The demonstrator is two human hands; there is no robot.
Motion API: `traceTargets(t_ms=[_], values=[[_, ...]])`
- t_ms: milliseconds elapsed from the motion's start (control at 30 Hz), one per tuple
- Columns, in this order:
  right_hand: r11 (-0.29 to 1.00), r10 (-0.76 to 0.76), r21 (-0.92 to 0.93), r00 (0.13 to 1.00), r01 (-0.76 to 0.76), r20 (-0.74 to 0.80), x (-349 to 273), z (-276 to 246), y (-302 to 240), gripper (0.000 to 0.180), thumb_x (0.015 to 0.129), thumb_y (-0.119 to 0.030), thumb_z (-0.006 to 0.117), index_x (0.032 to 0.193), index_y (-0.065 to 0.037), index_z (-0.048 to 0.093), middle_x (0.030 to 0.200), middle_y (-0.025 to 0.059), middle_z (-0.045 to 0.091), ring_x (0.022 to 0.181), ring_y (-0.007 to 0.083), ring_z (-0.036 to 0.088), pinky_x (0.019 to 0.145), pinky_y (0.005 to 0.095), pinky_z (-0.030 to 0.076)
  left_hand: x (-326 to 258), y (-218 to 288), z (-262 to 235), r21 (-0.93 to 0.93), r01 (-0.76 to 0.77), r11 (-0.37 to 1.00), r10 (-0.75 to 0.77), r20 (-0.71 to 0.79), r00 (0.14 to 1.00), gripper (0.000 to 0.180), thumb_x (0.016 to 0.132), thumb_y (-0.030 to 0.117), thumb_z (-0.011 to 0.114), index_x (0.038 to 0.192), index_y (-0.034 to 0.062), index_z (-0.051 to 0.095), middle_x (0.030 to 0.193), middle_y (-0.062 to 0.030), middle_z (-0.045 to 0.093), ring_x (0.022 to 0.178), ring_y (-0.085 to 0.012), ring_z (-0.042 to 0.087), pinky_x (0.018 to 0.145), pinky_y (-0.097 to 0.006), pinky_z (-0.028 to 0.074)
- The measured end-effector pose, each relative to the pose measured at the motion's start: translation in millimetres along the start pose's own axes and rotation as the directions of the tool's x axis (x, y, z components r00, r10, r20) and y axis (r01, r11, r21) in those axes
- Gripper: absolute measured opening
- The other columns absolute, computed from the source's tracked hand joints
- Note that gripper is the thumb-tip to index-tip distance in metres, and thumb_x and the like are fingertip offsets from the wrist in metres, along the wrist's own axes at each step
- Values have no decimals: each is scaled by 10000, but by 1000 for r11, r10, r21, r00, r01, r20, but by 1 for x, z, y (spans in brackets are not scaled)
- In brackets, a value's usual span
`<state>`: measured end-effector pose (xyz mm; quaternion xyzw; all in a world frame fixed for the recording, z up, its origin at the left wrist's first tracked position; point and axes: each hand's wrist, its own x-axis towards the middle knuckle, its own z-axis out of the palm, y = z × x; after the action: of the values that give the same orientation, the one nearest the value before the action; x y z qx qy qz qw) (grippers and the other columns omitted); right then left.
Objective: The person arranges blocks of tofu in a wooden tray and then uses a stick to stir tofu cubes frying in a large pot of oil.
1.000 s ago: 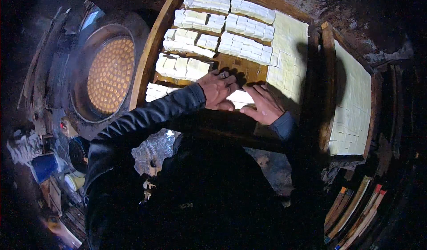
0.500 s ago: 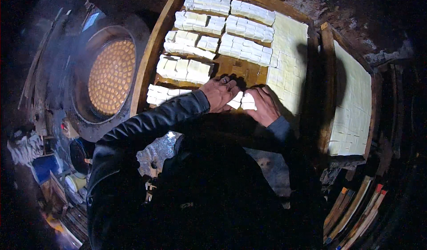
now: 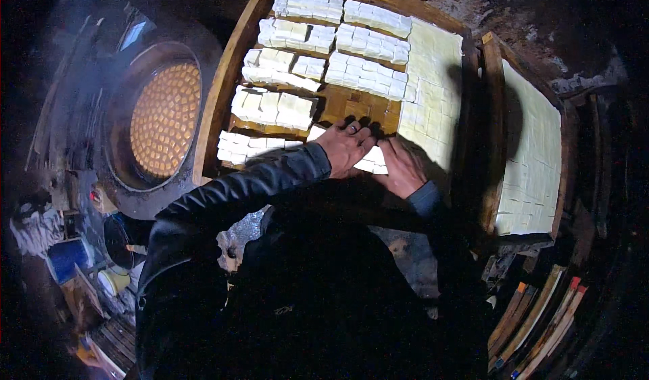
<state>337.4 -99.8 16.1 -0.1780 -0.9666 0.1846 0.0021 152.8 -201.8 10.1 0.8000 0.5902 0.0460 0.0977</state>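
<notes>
White blocks that look like tofu stand in rows in a wooden tray (image 3: 218, 89) in front of me. At its near edge, my left hand (image 3: 346, 149) is closed over part of a short row of tofu blocks (image 3: 372, 160), fingers curled over the far side. My right hand (image 3: 403, 167) presses against the right end of this row, its thumb and fingers closed round the end block. The undersides of the blocks and some fingertips are hidden. Just right of my right hand lies a flat sheet of cut tofu (image 3: 433, 76).
Left of the tray, a big round pan (image 3: 122, 157) holds many small golden-brown pieces (image 3: 165, 120). A second wooden tray (image 3: 497, 136) with a white cut sheet (image 3: 531, 170) stands at the right. Wooden slats (image 3: 541, 319) lie at the lower right; a pale bucket (image 3: 113, 282) is lower left.
My left hand has shifted right along the tofu row, closer to my right hand. The gap between the blocks there has closed. The whole view has moved slightly.
</notes>
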Motion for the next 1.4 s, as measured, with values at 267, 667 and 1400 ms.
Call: traceTargets(t_ms=[267, 667, 1400], values=[[978, 35, 209, 997, -20, -70, -2, 3, 9, 495, 685, -91, 720, 1114, -15, 487, 985, 221, 550, 937, 438, 558, 776, 468, 468, 2, -4, 7, 0, -27, 1000, 27, -77, 997, 646, 740, 386, 704, 1233, 19, 505, 1197, -148, 536, 1148, -352, 499, 855, -467, 489], [961, 52, 275, 998, -42, -29, -7, 6, 14, 531, 709, -106, 723, 1167, -33, 466, 1060, 241, 532, 996, 442, 524, 840, 484, 449, 3, -2, 1, -51, 31, 998, -29, 38, 999, 648, 730, 395, 713, 1229, 34, 511, 1206, -139, 526, 1154, -336, 497, 886, -458, 472], [992, -103, 47, 980, 113, -173, 44, 28, -29, 564, 605, -296, 804, 1044, -48, 553, 996, 128, 563, 975, 323, 506, 826, 431, 424, -38, -32, -16, 210, 87, 974, -106, 80, 991, 655, 654, 437, 715, 1206, 112, 577, 1227, -47, 567, 1176, -267, 471, 988, -436, 348]])
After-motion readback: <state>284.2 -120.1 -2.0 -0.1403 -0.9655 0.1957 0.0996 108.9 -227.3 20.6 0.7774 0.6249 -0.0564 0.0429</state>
